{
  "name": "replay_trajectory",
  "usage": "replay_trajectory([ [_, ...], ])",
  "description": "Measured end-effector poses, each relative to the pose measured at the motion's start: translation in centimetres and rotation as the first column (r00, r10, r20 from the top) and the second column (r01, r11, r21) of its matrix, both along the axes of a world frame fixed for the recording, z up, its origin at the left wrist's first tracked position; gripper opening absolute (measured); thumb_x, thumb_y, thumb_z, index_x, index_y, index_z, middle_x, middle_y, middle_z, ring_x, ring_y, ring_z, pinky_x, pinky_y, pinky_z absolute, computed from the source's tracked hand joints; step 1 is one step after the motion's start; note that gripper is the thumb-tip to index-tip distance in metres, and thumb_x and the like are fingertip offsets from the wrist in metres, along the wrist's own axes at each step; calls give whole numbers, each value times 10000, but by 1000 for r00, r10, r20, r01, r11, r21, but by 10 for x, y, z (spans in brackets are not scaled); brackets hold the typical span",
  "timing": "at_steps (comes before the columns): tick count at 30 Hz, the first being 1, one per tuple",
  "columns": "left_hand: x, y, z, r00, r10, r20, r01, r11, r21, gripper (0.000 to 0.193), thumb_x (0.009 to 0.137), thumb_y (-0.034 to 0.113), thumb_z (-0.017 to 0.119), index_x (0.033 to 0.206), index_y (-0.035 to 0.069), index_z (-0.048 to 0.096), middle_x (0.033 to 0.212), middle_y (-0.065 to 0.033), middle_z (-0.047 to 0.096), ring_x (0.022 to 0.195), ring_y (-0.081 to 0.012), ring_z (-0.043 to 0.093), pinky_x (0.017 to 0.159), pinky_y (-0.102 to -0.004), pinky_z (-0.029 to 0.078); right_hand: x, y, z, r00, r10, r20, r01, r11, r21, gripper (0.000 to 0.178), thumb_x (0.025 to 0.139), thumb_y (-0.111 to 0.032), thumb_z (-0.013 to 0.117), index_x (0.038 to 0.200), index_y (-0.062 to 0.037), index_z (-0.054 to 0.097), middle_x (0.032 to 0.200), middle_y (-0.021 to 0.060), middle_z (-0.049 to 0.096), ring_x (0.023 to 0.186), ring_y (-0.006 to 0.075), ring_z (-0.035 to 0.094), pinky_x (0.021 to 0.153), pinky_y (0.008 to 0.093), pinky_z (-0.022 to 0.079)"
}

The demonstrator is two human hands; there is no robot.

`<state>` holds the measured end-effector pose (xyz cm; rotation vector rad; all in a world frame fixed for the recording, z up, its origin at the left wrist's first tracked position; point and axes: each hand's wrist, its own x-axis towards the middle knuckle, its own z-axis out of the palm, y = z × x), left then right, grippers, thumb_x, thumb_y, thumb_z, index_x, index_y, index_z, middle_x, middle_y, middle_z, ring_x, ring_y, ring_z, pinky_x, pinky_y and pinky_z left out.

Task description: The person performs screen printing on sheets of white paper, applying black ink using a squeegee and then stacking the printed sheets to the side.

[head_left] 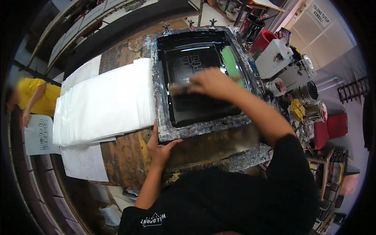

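My right hand is closed round a squeegee, slightly blurred, and holds it low over the middle of a printing screen. Glossy black ink coats most of the mesh, and dark lettering shows faintly beyond the squeegee. A green strip of bare mesh runs along the right. At the near left corner of the ink-stained screen frame, my left hand is open, forefinger along the left side and thumb along the near edge. Beside the frame lies a stack of white sheets.
Wing-nut clamps stand along the screen's far edge. To the right crowd a white jug, a red bucket and paint cans. At the left, a person in yellow holds a printed white sheet near drying racks.
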<state>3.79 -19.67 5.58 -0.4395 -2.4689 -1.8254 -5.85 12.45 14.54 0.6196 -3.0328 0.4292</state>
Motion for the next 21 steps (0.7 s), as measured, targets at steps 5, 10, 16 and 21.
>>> replay_trajectory([
  [5, 3, 18, 43, 999, 36, 9, -37, 971, 238, 984, 814, 139, 977, 1595, -86, 423, 1337, -152, 685, 1201, -202, 657, 1052, -340, 533, 126, -45, 58, 978, -148, -146, 153, 988, 25, 365, 887, -355, 812, 1156, -136, 697, 1022, 108, 658, 997, 322, 681, 874, 470, 553],
  [10, -30, 32, 85, 993, 35, -116, 14, 917, 399, 795, 1078, 193, 668, 1703, -26, 227, 1369, -165, 606, 1199, -212, 588, 1050, -390, 460, 89, -51, 127, 745, -222, -630, 295, 956, 12, 332, 923, -382, 751, 1117, -120, 689, 997, 89, 670, 992, 311, 646, 948, 480, 424],
  [16, -25, 41, 34, 974, -165, -152, -53, 489, -871, 1157, 947, 850, 494, 1701, 4, 260, 1739, -315, 210, 1661, -411, 74, 1193, -810, -122, 40, -34, 179, 669, -138, -730, 277, 958, 72, 443, 989, -481, 662, 1181, -82, 672, 1022, 109, 692, 963, 316, 677, 898, 478, 417],
  [21, -42, 59, 45, 956, -213, -201, 0, 686, -727, 1213, 881, 848, 616, 1612, -94, 393, 1685, -280, 403, 1633, -380, 279, 1243, -752, -123, 9, -31, 206, 698, -212, -684, 312, 950, 24, 431, 1025, -435, 564, 753, -109, 640, 639, 29, 595, 582, 166, 502, 621, 362, 452],
])
